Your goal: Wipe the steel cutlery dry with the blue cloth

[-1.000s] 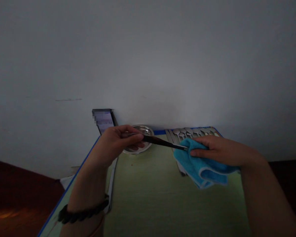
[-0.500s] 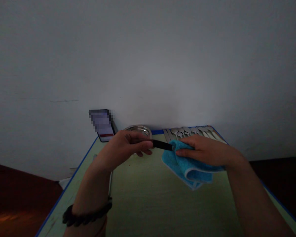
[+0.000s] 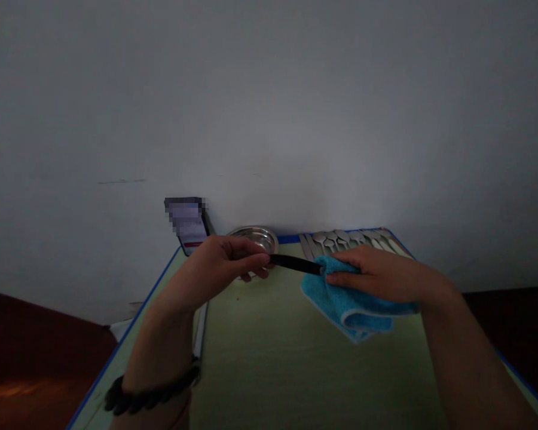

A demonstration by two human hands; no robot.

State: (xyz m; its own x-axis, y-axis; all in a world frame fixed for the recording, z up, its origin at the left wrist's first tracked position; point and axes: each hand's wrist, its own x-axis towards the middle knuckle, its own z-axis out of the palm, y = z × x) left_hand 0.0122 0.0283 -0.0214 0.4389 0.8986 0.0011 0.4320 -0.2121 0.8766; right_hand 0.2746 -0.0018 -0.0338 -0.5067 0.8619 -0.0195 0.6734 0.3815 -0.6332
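Observation:
Between thumb and fingers, my left hand (image 3: 233, 257) pinches the end of a black handle (image 3: 296, 264) above the table. The handle's other end goes into a folded blue cloth (image 3: 345, 298) with a pale edge. My right hand (image 3: 376, 272) is closed on this cloth, squeezing it around the utensil. What the handle belongs to is hidden inside the cloth, so I cannot tell its kind. Behind my left hand sits a round shiny metal bowl (image 3: 262, 236), partly covered by the fingers.
Several metal spoons, forks and other cutlery (image 3: 341, 240) lie in a row along the table's back right edge. A phone (image 3: 189, 224) leans against the wall at the back left. Under my left forearm lies a long pale object (image 3: 200, 334) on the green table (image 3: 296, 370).
My left hand has drawn slightly away from the cloth, so more of the black handle shows. The right hand and cloth appear slightly further right; the view has shifted a little too.

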